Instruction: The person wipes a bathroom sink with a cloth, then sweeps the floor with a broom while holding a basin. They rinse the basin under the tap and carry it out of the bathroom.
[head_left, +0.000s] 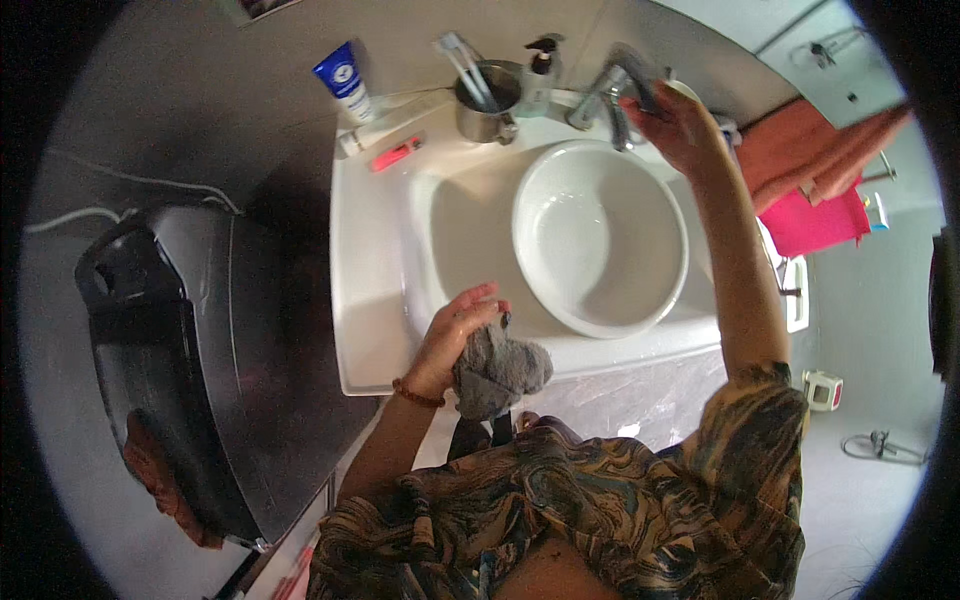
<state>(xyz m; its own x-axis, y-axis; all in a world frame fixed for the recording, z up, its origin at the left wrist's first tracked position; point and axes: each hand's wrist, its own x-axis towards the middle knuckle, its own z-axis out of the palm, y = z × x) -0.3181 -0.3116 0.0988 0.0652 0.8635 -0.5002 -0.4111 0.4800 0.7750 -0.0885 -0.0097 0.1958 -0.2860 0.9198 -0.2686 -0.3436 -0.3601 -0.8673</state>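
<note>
Just in front of the vanity's front edge, my left hand (442, 337), with a beaded bracelet at the wrist, grips a bunched grey cloth (499, 367). My right hand (682, 127) reaches to the back of the sink, its thumb and fingers around the dark lever of the chrome faucet (592, 109); this spot is blurred. Below the faucet, a round white basin (600, 240) rests in the white sink (457, 232), tilted slightly. A few drops and wet glints show on its inner surface. I cannot make out running water.
Along the back ledge stand a blue-and-white tube (345, 82), a metal mug (487, 120) with toothbrushes and a pump bottle (536, 82). A pink-red object (395, 154) lies on the left ledge. Towels (795, 150) hang at right. A black washing machine (187, 337) is at left.
</note>
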